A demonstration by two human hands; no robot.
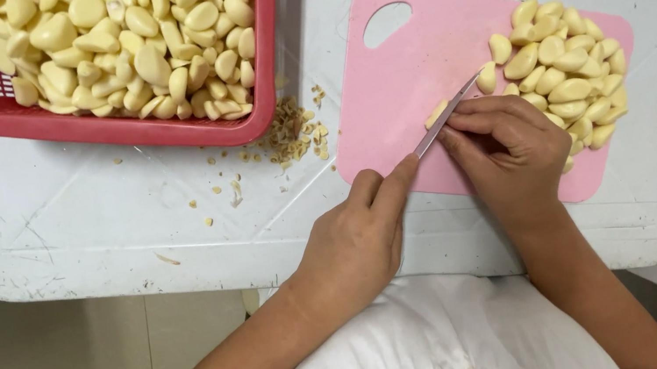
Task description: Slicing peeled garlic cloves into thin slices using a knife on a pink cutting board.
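My left hand (356, 242) grips the knife (446, 115) while my right hand (509, 145) pins a garlic clove (435, 113) steady on the pink cutting board (401, 83) at centre frame.

There are no packages, labels, signs or screens to see here. Nothing in view has a wrapper, a sticker or a display on it.
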